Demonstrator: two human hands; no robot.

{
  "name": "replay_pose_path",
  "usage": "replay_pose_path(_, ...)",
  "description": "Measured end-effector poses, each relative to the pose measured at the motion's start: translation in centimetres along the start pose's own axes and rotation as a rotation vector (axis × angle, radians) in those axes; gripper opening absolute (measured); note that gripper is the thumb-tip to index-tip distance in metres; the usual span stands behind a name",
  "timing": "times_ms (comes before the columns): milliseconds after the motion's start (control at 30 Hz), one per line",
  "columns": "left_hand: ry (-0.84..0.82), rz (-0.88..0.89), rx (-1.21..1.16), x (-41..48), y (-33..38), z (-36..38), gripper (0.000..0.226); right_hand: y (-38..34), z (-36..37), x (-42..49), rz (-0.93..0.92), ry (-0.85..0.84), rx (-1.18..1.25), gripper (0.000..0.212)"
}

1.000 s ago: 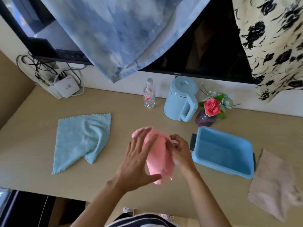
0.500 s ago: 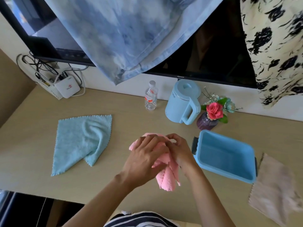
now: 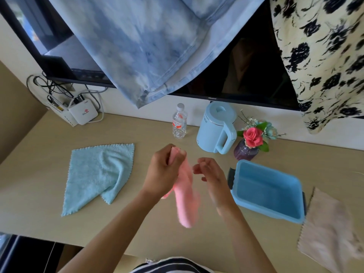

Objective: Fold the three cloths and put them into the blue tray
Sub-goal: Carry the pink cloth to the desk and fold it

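A pink cloth [image 3: 186, 198] hangs in a long, blurred strip above the table's middle. My left hand [image 3: 163, 172] grips its top end. My right hand [image 3: 211, 174] is just right of the cloth, fingers curled and apart, holding nothing. The blue tray [image 3: 295, 214] stands to the right of my hands and has nothing in it. A light blue cloth [image 3: 94, 176] lies partly folded on the table at the left. A beige cloth [image 3: 331, 231] lies rumpled at the right, past the tray.
Along the wall stand a clear water bottle [image 3: 179, 122], a light blue kettle [image 3: 215, 128] and a purple vase with flowers [image 3: 250, 143]. A white router with cables [image 3: 83, 113] sits at the back left. Fabrics hang over a dark screen above.
Both hands held the bunched pink cloth together. Now my right hand has let go and moved right, and the cloth hangs stretched down from my left hand.
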State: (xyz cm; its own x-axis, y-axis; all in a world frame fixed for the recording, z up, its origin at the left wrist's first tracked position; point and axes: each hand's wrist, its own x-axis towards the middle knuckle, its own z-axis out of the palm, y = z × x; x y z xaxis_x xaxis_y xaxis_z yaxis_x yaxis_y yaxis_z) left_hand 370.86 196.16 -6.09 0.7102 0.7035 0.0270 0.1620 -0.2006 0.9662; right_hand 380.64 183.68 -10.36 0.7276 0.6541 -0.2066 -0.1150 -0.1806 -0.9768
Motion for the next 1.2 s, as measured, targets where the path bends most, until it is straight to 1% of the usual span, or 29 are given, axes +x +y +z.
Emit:
replay_pose_path(33,0.008,-0.004,-0.009,0.1,0.3,0.1,0.036,-0.3,0.0,-0.3,-0.048,-0.026,0.014,0.033)
replay_pose_path(67,0.011,-0.007,-0.017,0.2,0.5,0.2,0.037,-0.6,-0.1,-0.6,-0.082,-0.061,-0.006,0.036)
replay_pose_path(133,0.009,-0.02,-0.039,0.3,0.8,0.5,0.037,-0.9,0.1,-1.3,-0.13,-0.139,-0.109,0.031)
replay_pose_path(167,0.005,-0.039,-0.058,0.3,1.0,0.7,0.037,-1.0,0.4,-1.7,-0.146,-0.166,-0.166,0.032)
replay_pose_path(200,0.001,-0.066,-0.081,0.3,1.2,0.9,0.038,-1.1,0.7,-1.9,-0.154,-0.183,-0.209,0.038)
replay_pose_path(267,-0.002,-0.12,-0.097,0.2,1.7,1.3,0.039,-1.5,1.5,-2.3,-0.146,-0.19,-0.246,0.052)
replay_pose_path(333,-0.01,-0.158,-0.093,0.2,1.9,1.2,0.042,-1.8,2.2,-2.5,-0.157,-0.147,-0.281,0.058)
replay_pose_path(367,-0.02,-0.171,-0.085,0.3,2.0,1.1,0.049,-1.9,2.5,-2.5,-0.177,-0.11,-0.319,0.058)
replay_pose_path(433,-0.055,-0.184,-0.075,0.3,2.1,0.6,0.071,-1.9,2.7,-2.4,-0.211,-0.049,-0.39,0.053)
replay_pose_path(500,-0.093,-0.19,-0.086,0.4,2.1,0.1,0.086,-1.8,2.9,-2.2,-0.25,-0.006,-0.375,0.04)
replay_pose_path(533,-0.099,-0.2,-0.095,0.5,2.1,-0.1,0.086,-1.7,2.9,-2.1,-0.278,0.019,-0.357,0.031)
replay_pose_path(600,-0.111,-0.243,-0.149,0.7,2.1,-0.6,0.079,-1.7,2.9,-1.8,-0.315,0.057,-0.315,0.017)
replay_pose_path(633,-0.127,-0.274,-0.192,0.8,2.0,-0.8,0.069,-1.7,2.7,-1.5,-0.317,0.071,-0.293,0.016)
replay_pose_path(733,-0.224,-0.282,-0.308,1.2,1.6,-1.6,0.016,-1.2,2.2,-0.8,-0.272,0.115,-0.212,0.022)
replay_pose_path(767,-0.251,-0.294,-0.308,1.2,1.4,-1.9,0.018,-1.1,2.0,-0.6,-0.238,0.122,-0.173,0.024)
replay_pose_path(833,-0.26,-0.308,-0.258,1.4,1.1,-2.4,0.033,-0.9,1.5,-0.2,-0.181,0.128,-0.108,0.026)
replay_pose_path(867,-0.252,-0.282,-0.22,1.4,1.1,-2.6,0.034,-0.9,1.3,-0.2,-0.165,0.132,-0.09,0.026)
replay_pose_path(900,-0.242,-0.244,-0.193,1.4,1.3,-2.7,0.028,-1.0,1.1,-0.2,-0.161,0.129,-0.082,0.025)
replay_pose_path(967,-0.214,-0.202,-0.178,1.5,1.6,-2.6,0.005,-1.5,0.9,-0.5,-0.179,0.069,-0.09,0.023)
replay_pose_path(1033,-0.222,-0.18,-0.194,1.4,2.1,-2.5,0.02,-2.1,1.0,-0.9,-0.209,-0.072,-0.138,0.035)
replay_pose_path(1100,-0.277,-0.161,-0.191,1.3,2.3,-2.3,0.022,-2.5,1.8,-1.0,-0.214,-0.172,-0.184,0.042)
replay_pose_path(1133,-0.301,-0.153,-0.168,1.2,2.5,-2.2,0.02,-2.5,2.2,-1.1,-0.211,-0.171,-0.189,0.042)
replay_pose_path(1200,-0.33,-0.135,-0.126,1.2,2.8,-2.2,0.02,-2.3,2.9,-1.0,-0.21,-0.092,-0.182,0.03)
